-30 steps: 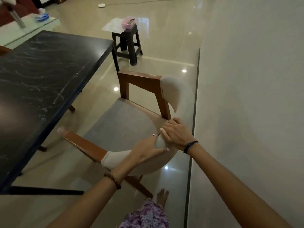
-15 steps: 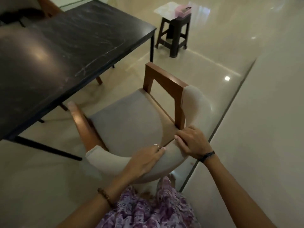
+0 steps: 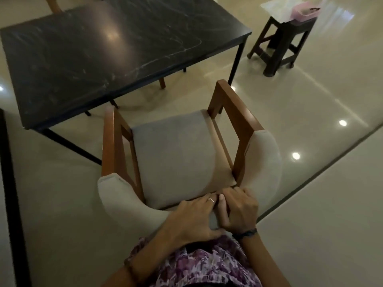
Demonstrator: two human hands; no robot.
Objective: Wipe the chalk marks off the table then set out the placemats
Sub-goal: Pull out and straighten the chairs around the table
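Both hands grip the padded backrest of the chair (image 3: 174,154) at the lower centre of the frame. The left hand (image 3: 194,218) is closed over the top of the backrest, fingers curled forward and thumb toward the body. The right hand (image 3: 238,210) is closed on the same rail, touching the left hand. Neither hand holds a cloth or a placemat.

The desk (image 3: 116,50) occupies the upper left of the frame, its dark top carrying pale chalk marks (image 3: 176,46) in streaks across the surface. The chair faces it, near its closer edge but not touching.

A dark stool (image 3: 281,40) stands at the upper right, bearing a pink item (image 3: 304,11) and a pale sheet; whether these are placemats cannot be determined.

Judged status: wiping not started; the chair is being positioned.

Hazards:
- Chair arms may strike the desk edge or its thin legs if pushed forward at an angle.
- The polished floor may let the chair slide further than intended.
- With the chair close in, reach across the desk may be restricted, leaving marks at the far side.
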